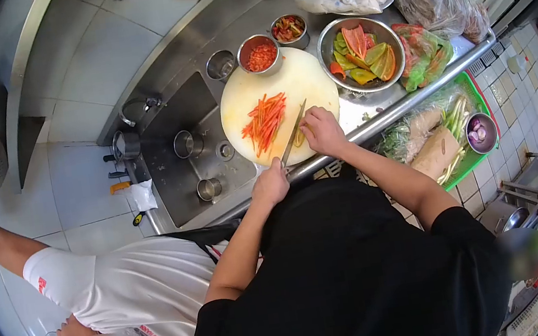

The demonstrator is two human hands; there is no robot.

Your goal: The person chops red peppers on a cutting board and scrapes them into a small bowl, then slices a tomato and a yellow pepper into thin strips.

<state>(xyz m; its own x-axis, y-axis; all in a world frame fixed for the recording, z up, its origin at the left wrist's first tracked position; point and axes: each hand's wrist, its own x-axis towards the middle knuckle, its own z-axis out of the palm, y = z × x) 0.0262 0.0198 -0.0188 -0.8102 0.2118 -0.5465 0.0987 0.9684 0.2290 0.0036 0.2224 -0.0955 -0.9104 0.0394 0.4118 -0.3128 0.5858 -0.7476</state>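
My left hand (pixel 271 183) is closed around the handle of a knife (pixel 294 133), whose blade points up and away across a round white cutting board (pixel 319 82). My right hand (pixel 323 131) is bent down beside the blade, fingers pressed on a yellowish pepper piece (pixel 299 139) that they partly cover. A pile of thin red pepper strips (pixel 266 121) lies on the board left of the knife. At the board's far edge sits a metal cup of chopped red pieces (pixel 262 57). Right of the board, a steel bowl (pixel 325 57) holds red, green and yellow pepper pieces.
A sink (pixel 179 187) with metal cups is at left, beside a co-worker in a white shirt (pixel 140 275). Plastic bags (pixel 434 0) stand at the back right. Below the counter edge, a green crate (pixel 481 93) holds vegetables and a bowl of shallots or onions (pixel 481 133).
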